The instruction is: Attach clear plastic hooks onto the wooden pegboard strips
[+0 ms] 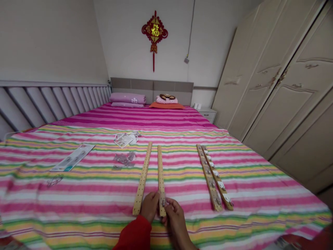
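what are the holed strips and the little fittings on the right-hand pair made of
The strip held by the left hand and right hand looks like pale unfinished wood: matt, light tan, with a row of drilled holes. The right pair looks the same. Their fittings seem shiny metal with white parts, perhaps plastic; too small to be sure.

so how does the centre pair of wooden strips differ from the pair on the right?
The centre pair is almost bare, holes showing; the right pair carries metal fittings along its length. The centre pair lies with a clear gap between strips; the right pair lies close together. The left hand and right hand hold one centre strip's near end; the right pair is untouched. Both are pale wood, similar length, on the striped bedsheet.
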`<state>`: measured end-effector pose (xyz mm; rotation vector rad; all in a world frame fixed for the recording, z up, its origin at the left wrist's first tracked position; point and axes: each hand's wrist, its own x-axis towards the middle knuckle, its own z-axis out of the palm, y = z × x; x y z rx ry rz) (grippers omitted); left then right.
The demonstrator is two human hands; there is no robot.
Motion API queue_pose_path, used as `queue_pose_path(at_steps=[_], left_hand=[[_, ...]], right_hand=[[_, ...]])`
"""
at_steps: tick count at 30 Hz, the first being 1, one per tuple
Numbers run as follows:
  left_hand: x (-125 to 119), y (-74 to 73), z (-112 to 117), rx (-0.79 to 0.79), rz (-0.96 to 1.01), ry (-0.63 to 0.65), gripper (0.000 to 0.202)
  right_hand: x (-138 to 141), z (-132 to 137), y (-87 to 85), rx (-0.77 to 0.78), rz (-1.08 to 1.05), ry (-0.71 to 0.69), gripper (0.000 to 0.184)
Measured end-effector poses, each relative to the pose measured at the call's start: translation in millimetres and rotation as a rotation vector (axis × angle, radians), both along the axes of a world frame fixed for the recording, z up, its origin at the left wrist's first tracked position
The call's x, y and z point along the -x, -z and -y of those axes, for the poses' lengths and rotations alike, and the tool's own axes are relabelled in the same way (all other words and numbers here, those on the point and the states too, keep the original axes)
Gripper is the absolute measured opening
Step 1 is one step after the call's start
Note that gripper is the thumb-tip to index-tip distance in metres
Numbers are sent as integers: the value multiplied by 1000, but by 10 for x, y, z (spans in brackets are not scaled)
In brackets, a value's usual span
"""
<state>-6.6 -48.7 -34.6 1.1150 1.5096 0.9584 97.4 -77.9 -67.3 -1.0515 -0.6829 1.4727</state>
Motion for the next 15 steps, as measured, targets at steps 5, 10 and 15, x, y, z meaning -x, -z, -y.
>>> queue_pose_path(at_steps=[5,10,15], left_hand=[[169,-281,181,23,-211,278,45],[719,-645,-84,-222,-173,122,34],[1644,-586,-697,-434,-490,-412,29]], right_hand=[[-8,46,83,-26,1,7,51],[-43,76,90,-17,55,-17,55],[-110,96,79,0,90,-64,55]])
